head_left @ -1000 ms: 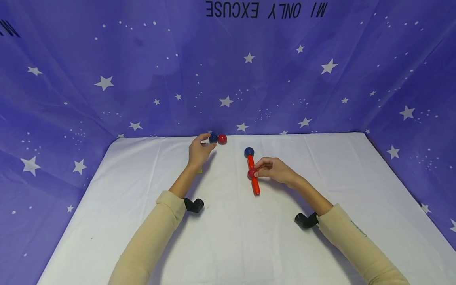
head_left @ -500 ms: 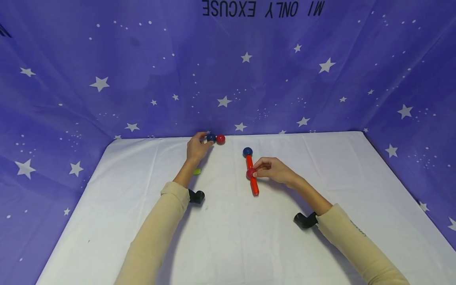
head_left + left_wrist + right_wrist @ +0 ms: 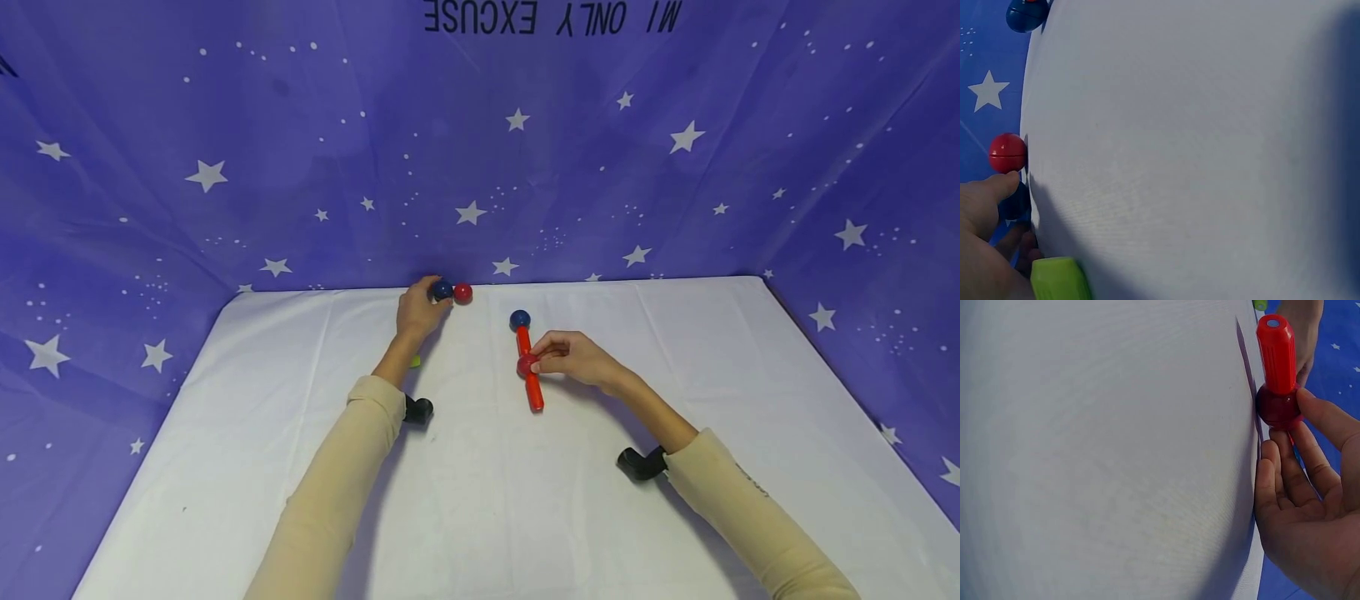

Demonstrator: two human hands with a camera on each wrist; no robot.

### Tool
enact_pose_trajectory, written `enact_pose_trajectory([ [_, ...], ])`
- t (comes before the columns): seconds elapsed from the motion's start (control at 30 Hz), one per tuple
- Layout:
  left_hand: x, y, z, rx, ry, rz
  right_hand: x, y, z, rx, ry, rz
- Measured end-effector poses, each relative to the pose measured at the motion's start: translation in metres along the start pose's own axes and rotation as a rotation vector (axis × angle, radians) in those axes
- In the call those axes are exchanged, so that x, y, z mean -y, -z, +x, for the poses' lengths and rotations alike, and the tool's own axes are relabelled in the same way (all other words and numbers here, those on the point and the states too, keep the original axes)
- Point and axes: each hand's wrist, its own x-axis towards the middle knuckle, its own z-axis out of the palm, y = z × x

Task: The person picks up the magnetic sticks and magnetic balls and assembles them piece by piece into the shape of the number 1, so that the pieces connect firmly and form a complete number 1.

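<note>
At the table's back edge, my left hand (image 3: 420, 312) curls its thumb and fingers round a blue ball (image 3: 443, 289). Beside it, on the right, lies a shiny red ball (image 3: 462, 292). In the left wrist view the thumb partly covers the blue ball (image 3: 1015, 201). My right hand (image 3: 576, 357) pinches another red ball (image 3: 527, 365) between thumb and fingers. Red ridged rods (image 3: 535, 393) extend from that ball on its near and far sides, and a second blue ball (image 3: 520, 320) sits at the far end. The near rod's end (image 3: 1274, 324) is free.
A lime-green piece (image 3: 1060, 280) lies close to the left wrist, mostly hidden by the forearm in the head view. White cloth (image 3: 480, 500) covers the table. A purple star-print curtain (image 3: 405, 167) stands behind and at both sides. Black wrist mounts (image 3: 639, 464) project from both sleeves.
My left hand has shifted rightward relative to the balls and closed round the blue one. The right hand and its rod piece keep their place; the head view has shifted slightly.
</note>
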Motion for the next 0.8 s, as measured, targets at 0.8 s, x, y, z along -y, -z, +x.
enact_pose_trajectory([
  [0.8, 0.003, 0.014, -0.012, -0.116, 0.006, -0.099, 0.004, -0.002, -0.002, -0.002, 0.001, 0.0],
])
